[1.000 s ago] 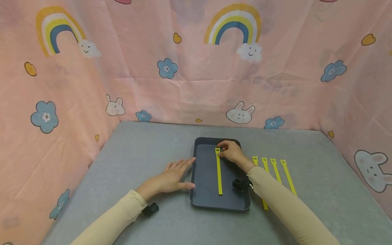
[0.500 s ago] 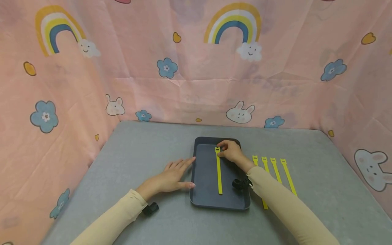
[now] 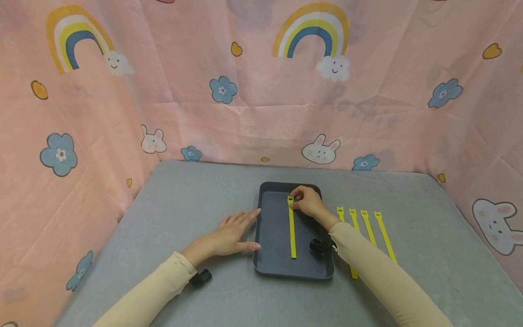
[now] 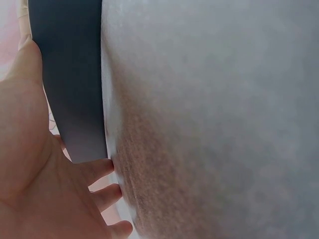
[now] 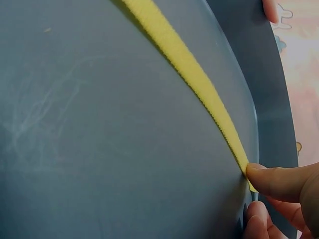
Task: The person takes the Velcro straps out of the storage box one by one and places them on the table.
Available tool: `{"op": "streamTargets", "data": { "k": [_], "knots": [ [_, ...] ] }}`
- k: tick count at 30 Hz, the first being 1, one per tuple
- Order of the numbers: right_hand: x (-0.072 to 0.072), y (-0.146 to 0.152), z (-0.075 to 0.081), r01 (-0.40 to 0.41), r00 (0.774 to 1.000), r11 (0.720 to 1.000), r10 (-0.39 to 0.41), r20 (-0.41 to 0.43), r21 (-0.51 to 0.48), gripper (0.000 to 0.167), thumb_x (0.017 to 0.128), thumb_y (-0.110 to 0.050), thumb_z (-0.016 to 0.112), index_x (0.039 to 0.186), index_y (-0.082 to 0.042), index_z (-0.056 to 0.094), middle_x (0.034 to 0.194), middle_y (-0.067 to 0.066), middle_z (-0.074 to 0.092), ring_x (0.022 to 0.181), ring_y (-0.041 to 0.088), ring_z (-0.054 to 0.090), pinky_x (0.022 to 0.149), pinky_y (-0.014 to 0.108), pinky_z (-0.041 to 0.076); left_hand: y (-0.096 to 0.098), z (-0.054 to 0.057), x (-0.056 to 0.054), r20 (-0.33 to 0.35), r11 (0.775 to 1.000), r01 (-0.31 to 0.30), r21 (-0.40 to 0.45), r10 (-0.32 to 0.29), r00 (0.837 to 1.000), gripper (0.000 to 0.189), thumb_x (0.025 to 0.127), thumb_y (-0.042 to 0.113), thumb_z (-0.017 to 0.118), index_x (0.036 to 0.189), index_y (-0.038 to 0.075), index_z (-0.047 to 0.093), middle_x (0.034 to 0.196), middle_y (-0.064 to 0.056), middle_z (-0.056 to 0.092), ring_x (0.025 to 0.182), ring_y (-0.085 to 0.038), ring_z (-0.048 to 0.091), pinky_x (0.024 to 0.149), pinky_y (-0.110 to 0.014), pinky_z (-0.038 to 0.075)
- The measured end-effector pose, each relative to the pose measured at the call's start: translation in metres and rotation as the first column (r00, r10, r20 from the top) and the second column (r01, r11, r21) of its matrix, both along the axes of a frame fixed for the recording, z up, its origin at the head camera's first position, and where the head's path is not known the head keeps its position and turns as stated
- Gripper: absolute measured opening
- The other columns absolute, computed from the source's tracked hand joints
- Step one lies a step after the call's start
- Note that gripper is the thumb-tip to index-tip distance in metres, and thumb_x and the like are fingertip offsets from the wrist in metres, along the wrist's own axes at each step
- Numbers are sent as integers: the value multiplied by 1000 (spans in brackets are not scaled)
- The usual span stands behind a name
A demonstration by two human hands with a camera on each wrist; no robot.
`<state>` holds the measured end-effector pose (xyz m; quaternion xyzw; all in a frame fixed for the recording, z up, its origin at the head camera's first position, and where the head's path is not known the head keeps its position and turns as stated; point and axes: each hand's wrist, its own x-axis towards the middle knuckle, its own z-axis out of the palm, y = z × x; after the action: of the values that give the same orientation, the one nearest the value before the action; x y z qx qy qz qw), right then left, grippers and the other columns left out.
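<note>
A dark grey rectangular tray (image 3: 273, 254) lies on the table. Inside it, one yellow hook-and-loop cable tie (image 3: 292, 234) runs lengthwise, its slotted head toward the far end. My right hand (image 3: 309, 202) pinches that tie near its head; in the right wrist view the thumb (image 5: 271, 180) presses on the tie's narrow-looking end, with other fingers curled beneath. My left hand (image 3: 229, 237) is spread, its fingertips and thumb touching the tray's left wall. The left wrist view shows that hand's fingers (image 4: 107, 196) lying against the tray's outer side (image 4: 72, 74).
Several more yellow cable ties (image 3: 385, 236) lie side by side on the grey table (image 3: 433, 254), right of the tray. My right forearm (image 3: 376, 268) partly covers them. A pink patterned cloth (image 3: 253, 127) hangs behind the table and along both sides.
</note>
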<state>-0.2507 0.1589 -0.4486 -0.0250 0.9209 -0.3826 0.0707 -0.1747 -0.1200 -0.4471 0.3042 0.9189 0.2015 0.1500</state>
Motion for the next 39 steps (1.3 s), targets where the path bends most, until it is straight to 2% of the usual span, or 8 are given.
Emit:
{"op": "streamTargets", "data": {
  "k": [10,27,34,39],
  "knots": [
    [1,1,0,-3,1000,1000,3,-16,-7,26,87,-7,73,111,-4,64,105,15,61,94,27,56,78,38,47,0,2,0,2,1000,1,1,-1,1000,95,91,63,57,161,27,5,165,-11,23,153,-38,20,119,-64,13],
    [6,1,-2,-23,995,998,17,-102,-61,15,87,-6,72,101,-3,67,91,13,66,77,20,59,67,30,46,-1,3,3,8,1000,-3,8,3,1000,94,91,63,57,161,28,4,166,-7,22,154,-37,19,120,-64,12],
    [7,1,-1,-10,993,993,-4,-117,-115,14,86,-5,72,100,-3,69,87,12,67,73,17,58,64,27,44,0,4,3,10,1000,-1,8,1,1000,94,91,62,57,161,28,4,166,-7,23,153,-37,19,120,-64,11],
    [9,3,2,-41,992,980,17,-122,-194,15,87,-3,71,101,-1,68,87,14,69,71,15,60,64,27,48,0,5,4,10,1000,-7,7,7,1000,94,91,62,57,161,27,5,165,-8,23,153,-37,19,120,-63,12]
  ]
}}
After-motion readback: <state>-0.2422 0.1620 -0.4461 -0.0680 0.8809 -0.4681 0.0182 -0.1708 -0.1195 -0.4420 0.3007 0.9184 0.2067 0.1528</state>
